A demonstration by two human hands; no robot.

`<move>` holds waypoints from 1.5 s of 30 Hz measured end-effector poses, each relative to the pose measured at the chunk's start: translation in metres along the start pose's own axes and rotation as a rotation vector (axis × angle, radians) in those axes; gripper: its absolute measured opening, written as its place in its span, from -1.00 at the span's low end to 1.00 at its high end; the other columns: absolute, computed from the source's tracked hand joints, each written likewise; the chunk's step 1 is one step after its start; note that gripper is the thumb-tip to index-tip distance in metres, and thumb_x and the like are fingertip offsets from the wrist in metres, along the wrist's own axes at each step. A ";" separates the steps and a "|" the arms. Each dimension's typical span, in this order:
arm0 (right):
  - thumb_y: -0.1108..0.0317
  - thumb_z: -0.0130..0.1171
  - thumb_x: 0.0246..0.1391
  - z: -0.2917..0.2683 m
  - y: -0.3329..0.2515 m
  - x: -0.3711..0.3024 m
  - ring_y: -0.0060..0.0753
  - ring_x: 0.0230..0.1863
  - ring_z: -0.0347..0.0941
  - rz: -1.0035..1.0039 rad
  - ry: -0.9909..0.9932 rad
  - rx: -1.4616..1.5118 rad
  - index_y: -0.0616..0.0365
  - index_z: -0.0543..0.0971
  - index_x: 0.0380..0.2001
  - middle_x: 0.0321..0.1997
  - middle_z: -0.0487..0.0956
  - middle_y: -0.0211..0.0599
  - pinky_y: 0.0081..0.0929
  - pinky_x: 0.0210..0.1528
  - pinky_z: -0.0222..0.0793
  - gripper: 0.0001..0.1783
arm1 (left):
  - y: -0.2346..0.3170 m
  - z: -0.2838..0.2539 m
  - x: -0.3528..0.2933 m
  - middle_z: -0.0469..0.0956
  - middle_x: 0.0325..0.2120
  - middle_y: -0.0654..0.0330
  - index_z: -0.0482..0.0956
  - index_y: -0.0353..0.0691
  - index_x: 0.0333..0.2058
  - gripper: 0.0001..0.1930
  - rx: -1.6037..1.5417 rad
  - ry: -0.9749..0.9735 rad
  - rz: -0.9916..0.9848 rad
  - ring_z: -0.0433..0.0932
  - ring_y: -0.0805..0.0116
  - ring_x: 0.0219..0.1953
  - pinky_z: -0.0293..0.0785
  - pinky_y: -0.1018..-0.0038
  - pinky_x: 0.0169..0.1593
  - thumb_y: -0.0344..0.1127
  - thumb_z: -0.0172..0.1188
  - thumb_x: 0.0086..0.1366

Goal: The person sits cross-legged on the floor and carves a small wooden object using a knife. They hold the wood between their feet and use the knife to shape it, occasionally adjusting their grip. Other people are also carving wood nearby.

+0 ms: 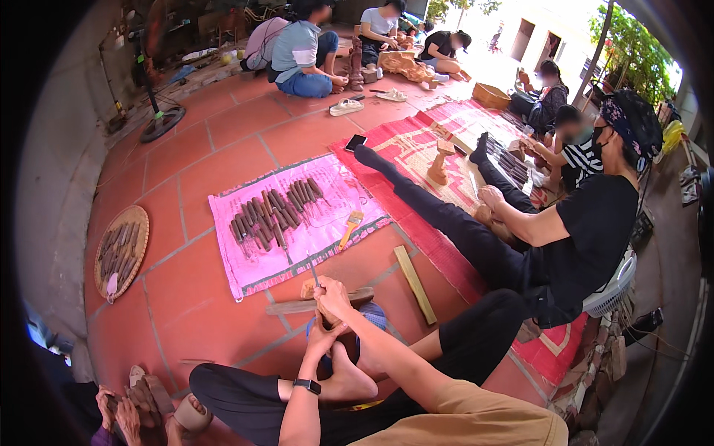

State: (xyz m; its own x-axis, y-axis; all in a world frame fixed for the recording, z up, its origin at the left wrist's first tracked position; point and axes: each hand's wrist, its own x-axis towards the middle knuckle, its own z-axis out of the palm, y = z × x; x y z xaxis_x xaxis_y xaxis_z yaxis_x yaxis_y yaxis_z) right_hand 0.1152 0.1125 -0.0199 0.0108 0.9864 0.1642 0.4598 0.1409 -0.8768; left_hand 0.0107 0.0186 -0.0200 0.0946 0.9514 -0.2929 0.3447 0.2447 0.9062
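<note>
Right hand (334, 297) grips a slim chisel (313, 270); left hand (322, 339) curls just behind, hold unclear; a loosened grip could skew the chisel

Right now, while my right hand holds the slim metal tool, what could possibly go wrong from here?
The right hand grips the slim metal tool with the left hand close by; a slip might hurt the left hand.
A bare foot lies just below both hands, so a dropped tool could strike it.
The brown tools lie crowded on the pink sheet; reaching among them might disturb several.
</note>
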 end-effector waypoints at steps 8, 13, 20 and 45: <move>0.36 0.21 -0.02 -0.006 -0.006 -0.001 0.03 -0.37 0.57 0.030 -0.062 0.004 0.15 0.58 -0.37 -0.47 0.60 -0.03 -0.11 -0.30 0.44 -0.87 | 0.011 -0.003 -0.004 0.42 0.10 -0.27 0.06 -0.50 0.29 0.09 -0.070 -0.011 -0.002 0.45 -0.04 0.16 0.40 0.29 0.16 0.07 0.46 -0.01; 0.39 0.20 -0.03 -0.010 -0.016 -0.003 0.03 -0.37 0.57 0.084 -0.089 0.057 0.15 0.58 -0.38 -0.47 0.60 -0.02 -0.11 -0.29 0.44 -0.88 | 0.009 -0.004 -0.005 0.47 0.08 -0.17 0.18 -0.45 0.26 -0.04 0.005 0.038 -0.015 0.48 0.08 0.13 0.41 0.32 0.14 -0.02 0.46 0.04; 0.39 0.21 -0.03 -0.003 -0.005 0.004 -0.01 -0.37 0.58 0.025 0.012 -0.084 0.15 0.58 -0.38 -0.46 0.60 -0.06 -0.15 -0.30 0.43 -0.88 | 0.006 0.001 0.001 0.43 0.08 -0.28 0.05 -0.50 0.30 0.14 -0.021 -0.031 0.002 0.42 -0.08 0.18 0.38 0.25 0.17 0.16 0.44 -0.03; 0.35 0.22 0.00 -0.009 -0.001 -0.003 -0.07 -0.37 0.59 0.109 -0.122 0.121 0.12 0.60 -0.38 -0.46 0.62 -0.11 -0.16 -0.28 0.45 -0.88 | 0.011 -0.002 -0.007 0.43 0.12 -0.17 0.17 -0.39 0.27 -0.02 -0.039 0.004 0.001 0.44 0.03 0.16 0.38 0.29 0.17 0.05 0.45 0.03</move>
State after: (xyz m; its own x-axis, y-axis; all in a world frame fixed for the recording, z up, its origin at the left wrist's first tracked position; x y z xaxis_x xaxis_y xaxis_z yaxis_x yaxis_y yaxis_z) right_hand 0.1226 0.1087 -0.0157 -0.0567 0.9983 0.0158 0.3519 0.0348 -0.9354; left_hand 0.0116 0.0155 -0.0074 0.0917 0.9525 -0.2906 0.3079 0.2504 0.9179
